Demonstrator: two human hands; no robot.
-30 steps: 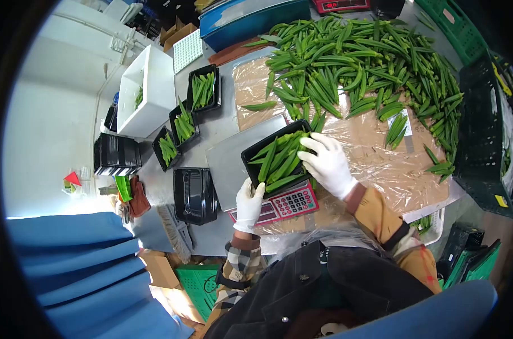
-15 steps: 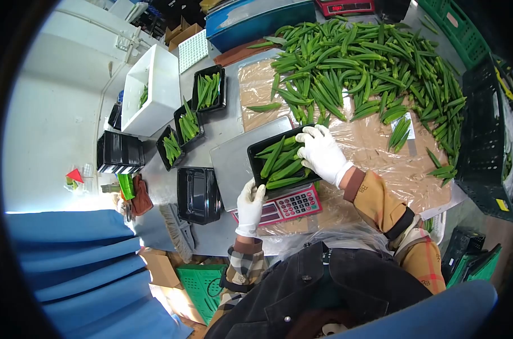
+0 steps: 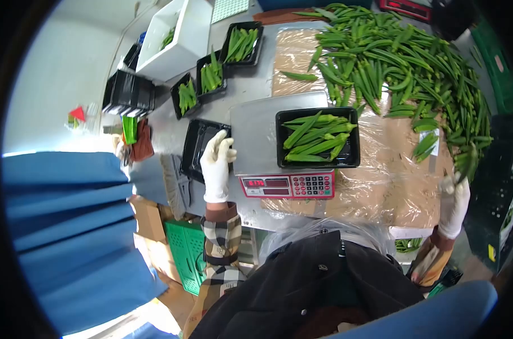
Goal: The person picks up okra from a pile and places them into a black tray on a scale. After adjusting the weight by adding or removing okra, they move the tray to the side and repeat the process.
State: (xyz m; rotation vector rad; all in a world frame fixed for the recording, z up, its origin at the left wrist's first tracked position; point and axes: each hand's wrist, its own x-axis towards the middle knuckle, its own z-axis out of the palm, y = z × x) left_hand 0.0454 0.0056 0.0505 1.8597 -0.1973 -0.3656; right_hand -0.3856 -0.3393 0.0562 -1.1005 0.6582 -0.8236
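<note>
A black tray of okra [image 3: 317, 138] rests on the right side of the scale's metal plate [image 3: 253, 130], with neither hand touching it. My left hand [image 3: 217, 166], in a white glove, is at the right edge of the empty black trays [image 3: 195, 148], its fingers loosely curled and apart with nothing visible in them. At the far right, my gloved right hand [image 3: 455, 198] has its fingers closed around a few okra pods [image 3: 466, 163] that point upward and look slightly blurred. The scale's red display [image 3: 257, 183] is lit.
A large okra pile [image 3: 403, 68] covers the back right of the wrapped cardboard [image 3: 358, 195]. Three smaller filled trays [image 3: 211, 74] stand at the back left beside a white foam box [image 3: 180, 42] and stacked black trays [image 3: 126, 93]. A dark crate [image 3: 502, 169] borders the right.
Both hands have let go of the okra tray, which now sits on the scale. My left hand moved left to the empty trays; my right hand moved far right to the okra. The view shifted.
</note>
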